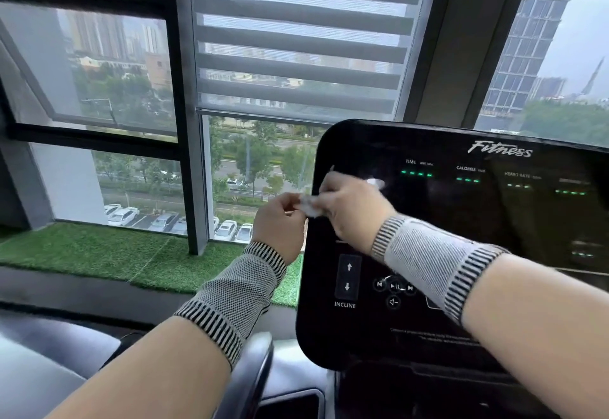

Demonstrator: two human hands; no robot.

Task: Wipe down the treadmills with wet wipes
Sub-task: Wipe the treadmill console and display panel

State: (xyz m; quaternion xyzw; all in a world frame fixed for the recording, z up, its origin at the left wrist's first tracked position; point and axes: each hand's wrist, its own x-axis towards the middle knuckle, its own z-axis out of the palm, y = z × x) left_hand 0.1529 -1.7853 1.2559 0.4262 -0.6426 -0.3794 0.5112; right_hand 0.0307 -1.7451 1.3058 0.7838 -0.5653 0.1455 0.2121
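Note:
A black treadmill console (pixel 461 237) with green readouts and incline buttons fills the right half of the head view. A small crumpled white wet wipe (pixel 309 205) is held just in front of the console's left edge. My left hand (pixel 280 220) pinches the wipe's left end with curled fingers. My right hand (pixel 352 207) grips its right end, in front of the screen's upper left part. Both wrists wear striped knit bands. The hands are blurred.
A grey handrail (pixel 244 382) curves below the console's left corner. A strip of green artificial turf (pixel 99 253) lies along the window sill. Large windows with a striped roller blind (pixel 296 39) stand behind the console. A second machine's grey surface (pixel 39 359) sits at lower left.

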